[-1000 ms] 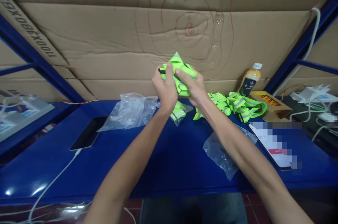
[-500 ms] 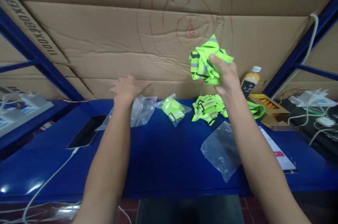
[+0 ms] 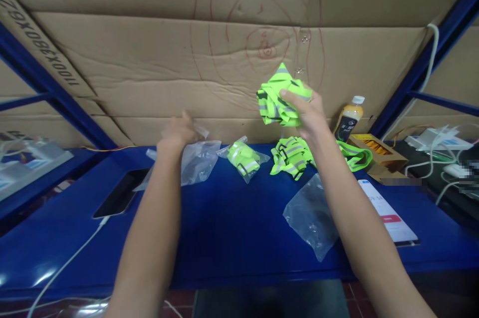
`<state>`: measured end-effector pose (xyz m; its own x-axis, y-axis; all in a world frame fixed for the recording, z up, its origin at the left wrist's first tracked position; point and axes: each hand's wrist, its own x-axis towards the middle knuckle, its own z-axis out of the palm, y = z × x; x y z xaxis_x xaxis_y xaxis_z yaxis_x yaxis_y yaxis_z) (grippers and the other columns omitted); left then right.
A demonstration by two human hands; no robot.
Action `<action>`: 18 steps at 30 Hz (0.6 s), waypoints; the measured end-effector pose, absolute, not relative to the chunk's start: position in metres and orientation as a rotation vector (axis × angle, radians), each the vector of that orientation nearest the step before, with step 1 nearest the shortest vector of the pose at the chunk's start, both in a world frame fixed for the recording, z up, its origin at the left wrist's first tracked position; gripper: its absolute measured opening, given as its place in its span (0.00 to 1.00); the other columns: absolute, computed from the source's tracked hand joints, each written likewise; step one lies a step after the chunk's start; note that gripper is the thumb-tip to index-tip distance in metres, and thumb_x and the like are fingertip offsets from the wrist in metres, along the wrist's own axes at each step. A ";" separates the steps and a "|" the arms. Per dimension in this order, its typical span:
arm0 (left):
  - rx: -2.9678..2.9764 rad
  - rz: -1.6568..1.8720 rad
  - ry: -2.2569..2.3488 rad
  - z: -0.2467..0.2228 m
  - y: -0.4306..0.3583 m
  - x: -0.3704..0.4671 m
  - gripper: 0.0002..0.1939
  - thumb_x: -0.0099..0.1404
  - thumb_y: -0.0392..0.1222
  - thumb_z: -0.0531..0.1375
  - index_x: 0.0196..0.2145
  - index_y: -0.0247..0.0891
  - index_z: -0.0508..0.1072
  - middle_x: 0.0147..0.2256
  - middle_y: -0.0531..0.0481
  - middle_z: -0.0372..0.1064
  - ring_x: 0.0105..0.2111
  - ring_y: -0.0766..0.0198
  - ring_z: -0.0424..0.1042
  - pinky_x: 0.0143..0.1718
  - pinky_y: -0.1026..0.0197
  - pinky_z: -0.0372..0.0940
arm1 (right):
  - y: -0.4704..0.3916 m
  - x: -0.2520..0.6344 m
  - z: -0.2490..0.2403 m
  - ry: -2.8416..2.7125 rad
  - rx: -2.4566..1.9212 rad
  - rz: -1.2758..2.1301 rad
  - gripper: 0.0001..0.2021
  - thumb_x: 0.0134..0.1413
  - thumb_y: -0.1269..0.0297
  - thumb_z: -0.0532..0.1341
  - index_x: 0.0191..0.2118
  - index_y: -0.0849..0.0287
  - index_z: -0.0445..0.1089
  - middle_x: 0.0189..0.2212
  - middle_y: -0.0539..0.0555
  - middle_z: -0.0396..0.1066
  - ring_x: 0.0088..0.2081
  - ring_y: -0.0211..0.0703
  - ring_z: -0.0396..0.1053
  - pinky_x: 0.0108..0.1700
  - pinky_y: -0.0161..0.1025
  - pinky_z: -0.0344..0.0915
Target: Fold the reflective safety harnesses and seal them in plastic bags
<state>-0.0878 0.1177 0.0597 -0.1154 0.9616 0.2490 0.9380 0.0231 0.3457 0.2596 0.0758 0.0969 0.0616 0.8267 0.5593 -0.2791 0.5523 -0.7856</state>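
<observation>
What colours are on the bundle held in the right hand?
The bundle is neon yellow-green with grey stripes and black parts, clearest in the head view.

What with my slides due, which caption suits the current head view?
Right hand holding a neon strap bundle, left hand at clear plastic bagging on a blue table.

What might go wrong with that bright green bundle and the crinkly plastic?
The green bundle is loosely folded and only the right hand holds it, so it might slip or come undone. The left hand, blurred here, is at the clear plastic, which looks thin and crumpled, so it might snag or tear. The dark-screened phone lies right by that plastic, so it might get bumped.
</observation>
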 end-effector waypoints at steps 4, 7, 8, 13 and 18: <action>2.529 1.111 1.440 0.098 0.087 -0.050 0.70 0.40 0.52 0.83 0.76 0.45 0.57 0.66 0.33 0.67 0.63 0.26 0.68 0.65 0.26 0.61 | 0.066 0.258 0.105 -1.334 -0.561 0.818 0.22 0.41 0.50 0.80 0.41 0.53 0.78 0.37 0.50 0.80 0.38 0.44 0.78 0.42 0.46 0.80; 2.711 1.264 0.977 0.111 0.062 -0.011 0.67 0.47 0.55 0.81 0.77 0.53 0.52 0.69 0.39 0.63 0.67 0.30 0.65 0.68 0.32 0.61 | 0.054 0.259 0.115 -1.376 -0.574 0.773 0.21 0.43 0.53 0.80 0.42 0.54 0.78 0.38 0.51 0.80 0.41 0.47 0.78 0.46 0.49 0.80; 2.736 1.299 0.923 0.112 0.055 0.002 0.66 0.48 0.55 0.80 0.77 0.54 0.52 0.70 0.40 0.62 0.69 0.30 0.62 0.69 0.33 0.61 | 0.050 0.260 0.118 -1.379 -0.576 0.756 0.21 0.44 0.54 0.80 0.42 0.54 0.78 0.38 0.52 0.80 0.42 0.47 0.78 0.46 0.50 0.80; 2.735 1.464 0.814 0.110 0.045 0.040 0.61 0.50 0.53 0.79 0.75 0.48 0.56 0.70 0.35 0.62 0.71 0.30 0.59 0.72 0.31 0.54 | 0.038 0.266 0.127 -1.474 -0.612 0.661 0.19 0.45 0.56 0.80 0.42 0.56 0.79 0.36 0.51 0.79 0.41 0.47 0.78 0.46 0.48 0.79; 2.662 1.652 0.803 0.110 0.049 0.045 0.52 0.52 0.57 0.79 0.69 0.48 0.64 0.68 0.37 0.65 0.69 0.33 0.61 0.73 0.34 0.52 | 0.032 0.271 0.129 -1.570 -0.629 0.606 0.18 0.47 0.54 0.78 0.40 0.57 0.79 0.35 0.51 0.78 0.40 0.46 0.77 0.44 0.46 0.79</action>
